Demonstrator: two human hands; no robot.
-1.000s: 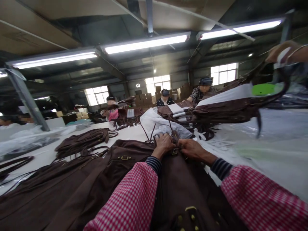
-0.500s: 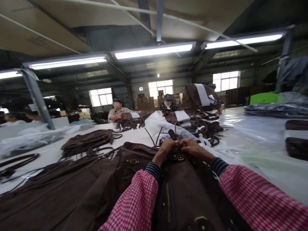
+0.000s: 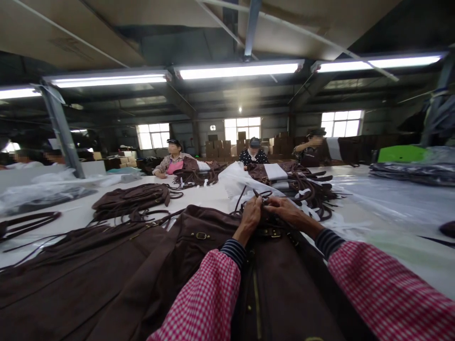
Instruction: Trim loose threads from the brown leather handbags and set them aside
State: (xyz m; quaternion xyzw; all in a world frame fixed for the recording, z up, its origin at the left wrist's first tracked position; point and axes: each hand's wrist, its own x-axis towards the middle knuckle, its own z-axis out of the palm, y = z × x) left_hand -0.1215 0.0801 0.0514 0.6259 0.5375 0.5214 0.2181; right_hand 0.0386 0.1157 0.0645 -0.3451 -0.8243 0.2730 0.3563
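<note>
A dark brown leather bag (image 3: pixel 291 279) with brass zips and buckles lies in front of me, its top pointing away. At that top end, my left hand (image 3: pixel 251 215) is closed on a narrow brown strap (image 3: pixel 256 193), whose tip sticks up past the fingers. My right hand (image 3: pixel 286 210) meets it from the other side, thumb and fingers pinched at the same strap. The exact grip is partly hidden by the fingers. Just below the hands sits a brass buckle (image 3: pixel 275 233). Another brown bag (image 3: pixel 142 279) with a small buckle lies flat to the left.
Brown bags with white paper bands (image 3: pixel 276 172) are piled across the table, straps trailing. White wrapping (image 3: pixel 234 177) lies beside them. A smaller brown bag (image 3: pixel 131 198) rests at left. Clear plastic (image 3: pixel 387 194) covers the right side. Several people sit or stand at the far side.
My view has shifted slightly. Both hands stay at the strap, the left turned more upright. At the far right, a large banded bag has moved off the pile and a person now shows there.
</note>
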